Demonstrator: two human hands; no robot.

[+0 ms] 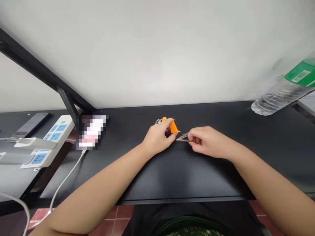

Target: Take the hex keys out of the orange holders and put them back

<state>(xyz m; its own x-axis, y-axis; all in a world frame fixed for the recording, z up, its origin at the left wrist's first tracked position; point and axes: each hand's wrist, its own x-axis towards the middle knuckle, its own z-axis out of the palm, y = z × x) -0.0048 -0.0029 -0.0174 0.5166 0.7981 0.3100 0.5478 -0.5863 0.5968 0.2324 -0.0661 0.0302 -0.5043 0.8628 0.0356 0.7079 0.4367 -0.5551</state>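
Observation:
My left hand (pixel 158 136) is closed around an orange hex key holder (pixel 174 127), thumb and fingers gripping its sides. Thin metal keys (pixel 158 121) stick out of the holder's far left end. On the holder's right side, several grey L-shaped hex keys (pixel 182 137) reach toward my right hand (pixel 205 141). Its thumb and index finger pinch one hex key (pixel 183 140), whose other end lies close to my left fingertips. My right fingers cover part of that key, and I cannot tell whether it is still attached to the holder.
Both hands work over a black table (pixel 172 177) against a white wall. To the left are a phone (pixel 93 131) on a white cable, a power strip (pixel 55 139) with plugs, and a black metal frame (pixel 36 62). A green-labelled bottle (pixel 275 96) stands at the right.

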